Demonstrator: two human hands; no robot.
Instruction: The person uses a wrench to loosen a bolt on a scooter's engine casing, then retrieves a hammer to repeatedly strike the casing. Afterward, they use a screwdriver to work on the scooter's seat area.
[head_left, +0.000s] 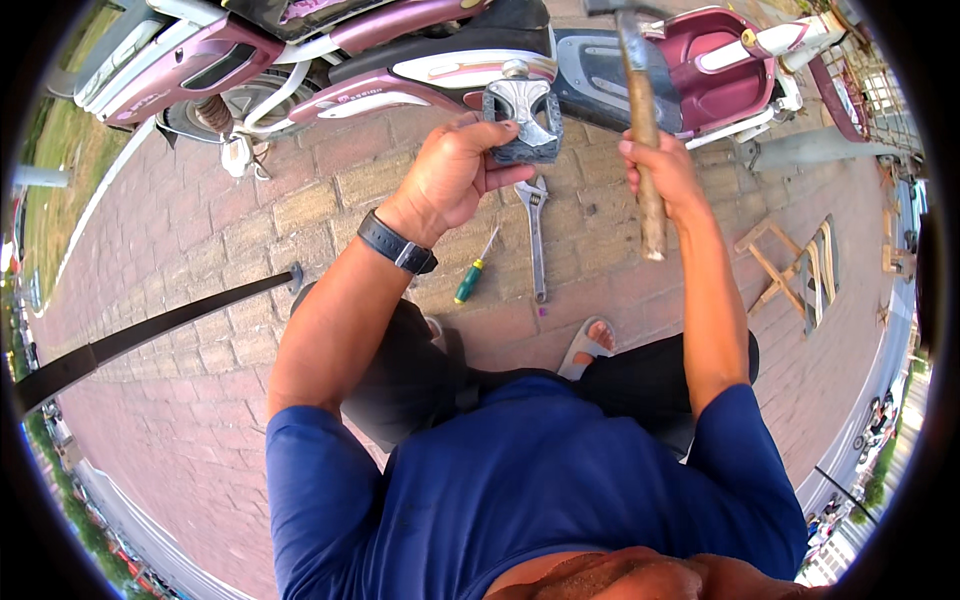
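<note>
My left hand (462, 168) is closed on a pedal (532, 112) with a silver middle and black edges, thumb on its near side. The pedal's far end meets the side of a pink and white electric scooter (430, 75); whether it is fixed there I cannot tell. In my right hand (662, 172) a hammer (640, 95) stands raised, gripped round its worn wooden handle, its metal head at the top edge of the view. Below the pedal, an adjustable wrench (537, 240) lies on the paving, and left of it a screwdriver (472, 274) with a green handle.
Brick paving (180, 330) spreads around me. A small wooden folding stool (795, 270) lies at the right. The scooter's kickstand or side part (238, 155) hangs near its rear wheel. A black strap (160, 335) crosses the left side. A grey post (815, 150) is at the far right.
</note>
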